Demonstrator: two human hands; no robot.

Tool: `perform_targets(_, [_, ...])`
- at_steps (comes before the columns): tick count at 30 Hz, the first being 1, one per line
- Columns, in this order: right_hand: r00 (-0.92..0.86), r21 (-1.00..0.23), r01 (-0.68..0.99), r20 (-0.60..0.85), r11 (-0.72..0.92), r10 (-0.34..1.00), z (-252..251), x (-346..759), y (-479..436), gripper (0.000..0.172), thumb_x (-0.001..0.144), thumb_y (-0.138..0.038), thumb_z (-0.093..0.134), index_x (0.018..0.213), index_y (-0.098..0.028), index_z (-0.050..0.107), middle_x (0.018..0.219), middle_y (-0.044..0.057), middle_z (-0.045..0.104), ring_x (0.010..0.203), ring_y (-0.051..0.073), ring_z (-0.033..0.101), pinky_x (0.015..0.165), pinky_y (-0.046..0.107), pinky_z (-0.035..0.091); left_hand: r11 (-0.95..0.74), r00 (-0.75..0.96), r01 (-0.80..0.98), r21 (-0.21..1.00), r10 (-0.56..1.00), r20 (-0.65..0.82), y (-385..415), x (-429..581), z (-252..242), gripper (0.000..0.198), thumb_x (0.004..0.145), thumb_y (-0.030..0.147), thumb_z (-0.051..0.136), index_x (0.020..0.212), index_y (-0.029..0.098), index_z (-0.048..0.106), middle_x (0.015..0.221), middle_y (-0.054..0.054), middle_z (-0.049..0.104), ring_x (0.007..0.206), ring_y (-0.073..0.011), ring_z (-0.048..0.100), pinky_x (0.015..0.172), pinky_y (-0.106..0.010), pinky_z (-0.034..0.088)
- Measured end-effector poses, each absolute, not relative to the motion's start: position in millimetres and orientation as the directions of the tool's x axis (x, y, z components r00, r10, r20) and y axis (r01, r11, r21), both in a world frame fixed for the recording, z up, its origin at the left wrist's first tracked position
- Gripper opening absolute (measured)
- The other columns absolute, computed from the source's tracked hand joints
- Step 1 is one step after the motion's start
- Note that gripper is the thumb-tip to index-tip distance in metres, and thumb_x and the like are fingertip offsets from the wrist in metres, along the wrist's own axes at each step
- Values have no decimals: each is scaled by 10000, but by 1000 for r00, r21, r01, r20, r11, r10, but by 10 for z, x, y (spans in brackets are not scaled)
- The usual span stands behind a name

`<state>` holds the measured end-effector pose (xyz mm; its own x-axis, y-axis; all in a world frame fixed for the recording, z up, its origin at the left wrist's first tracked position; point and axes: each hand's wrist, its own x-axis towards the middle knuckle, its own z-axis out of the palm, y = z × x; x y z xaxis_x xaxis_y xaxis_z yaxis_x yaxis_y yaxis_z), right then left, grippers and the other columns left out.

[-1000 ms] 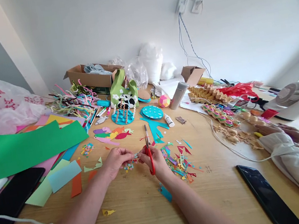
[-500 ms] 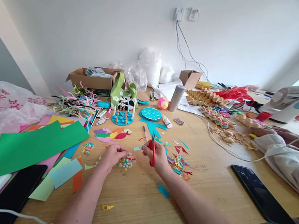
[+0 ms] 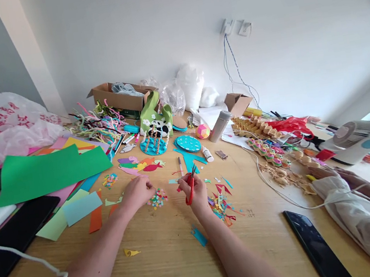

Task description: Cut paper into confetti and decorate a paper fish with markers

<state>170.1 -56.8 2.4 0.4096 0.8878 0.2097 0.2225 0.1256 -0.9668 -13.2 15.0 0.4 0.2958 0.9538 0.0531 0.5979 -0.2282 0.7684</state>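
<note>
My right hand (image 3: 196, 194) grips red-handled scissors (image 3: 190, 187), blades pointing up and away, over the wooden table (image 3: 169, 258). My left hand (image 3: 138, 192) rests with curled fingers just left of a small heap of coloured paper dots (image 3: 157, 198); whether it pinches anything is hidden. A small light-blue paper bit (image 3: 172, 181) lies between the hands. Colourful paper offcuts (image 3: 221, 200) lie right of my right hand.
Green and other coloured sheets (image 3: 46, 172) lie left, with a black tablet (image 3: 14, 235). Paper fish (image 3: 138, 165), teal cutouts (image 3: 188, 145), a pen (image 3: 180, 166) and a bottle (image 3: 219, 125) lie beyond. A phone (image 3: 312, 244) lies right, near another person's sleeve (image 3: 362, 218) and a fan (image 3: 360, 138).
The hands have moved apart: my left hand let go of the small piece at the scissors and dropped beside the dot heap. The scissors tilted right. The camera shifted slightly.
</note>
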Motion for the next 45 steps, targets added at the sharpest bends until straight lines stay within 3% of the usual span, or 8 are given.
perform_targets(5, [282, -967, 209, 202, 146, 938, 35, 1647, -593, 245, 699, -388, 679, 679, -195, 531, 602, -16, 558, 550, 133, 506, 548, 260, 414, -222, 420, 374, 901, 906, 49, 72, -49, 45, 326, 771, 492, 583, 788, 195, 717, 757, -37, 725, 711, -196, 631, 622, -275, 443])
perform_targets(12, [206, -945, 289, 217, 152, 954, -18, 1657, -578, 214, 749, -383, 635, 733, -195, 534, 647, 0, 585, 588, 151, 533, 571, 273, 435, -103, 481, 187, 977, 876, 1, -11, 15, 51, 344, 631, 524, 720, 653, 181, 709, 621, -19, 705, 586, -173, 603, 528, -264, 443])
perform_targets(18, [-40, -700, 651, 356, 295, 934, -37, 1772, -571, 116, 748, -123, 533, 827, -206, 555, 886, 68, 650, 861, 206, 574, 759, 312, 466, -38, 217, 104, 994, 976, 15, 166, -64, -72, 369, 659, 542, 687, 700, 176, 704, 648, -30, 700, 583, -152, 572, 497, -248, 376])
perform_targets(24, [-219, -503, 797, 276, 335, 936, -88, 1734, -565, 157, 728, -64, 569, 722, -215, 528, 699, 38, 580, 760, 200, 536, 638, 256, 410, -10, 119, 67, 998, 993, 1, 196, -54, -121, 380, 609, 536, 718, 725, 175, 714, 684, -30, 708, 594, -146, 563, 499, -244, 353])
perform_targets(28, [-113, -435, 877, 226, 204, 968, -6, 1814, -579, 156, 725, -61, 542, 685, -210, 525, 641, 22, 571, 616, 168, 519, 557, 248, 324, -9, 105, 60, 998, 994, 3, 181, -32, -125, 361, 600, 522, 721, 698, 175, 708, 677, -27, 702, 613, -152, 567, 521, -249, 365])
perform_targets(32, [43, -515, 853, 219, 78, 975, 93, 1923, -578, 141, 757, -127, 555, 647, -210, 530, 590, 15, 596, 541, 156, 520, 521, 249, 286, -19, 101, 71, 997, 995, 12, 176, -37, -125, 342, 604, 510, 717, 670, 176, 697, 637, -22, 681, 615, -162, 563, 531, -257, 364])
perform_targets(37, [-37, -698, 690, 230, 192, 972, 116, 1993, -565, 131, 730, -183, 625, 618, -207, 561, 609, 3, 652, 571, 157, 573, 521, 227, 353, -34, 103, 84, 996, 994, 25, 184, -49, -139, 362, 627, 524, 705, 719, 174, 710, 679, -35, 702, 650, -183, 590, 545, -262, 378])
perform_targets(45, [-39, -677, 715, 213, 176, 976, 159, 2096, -584, 143, 668, -198, 663, 550, -199, 581, 479, -41, 573, 476, 112, 474, 487, 221, 323, -67, 109, 63, 996, 992, 60, 206, -40, -200, 372, 640, 533, 706, 756, 181, 733, 762, -57, 739, 700, -196, 622, 588, -270, 431])
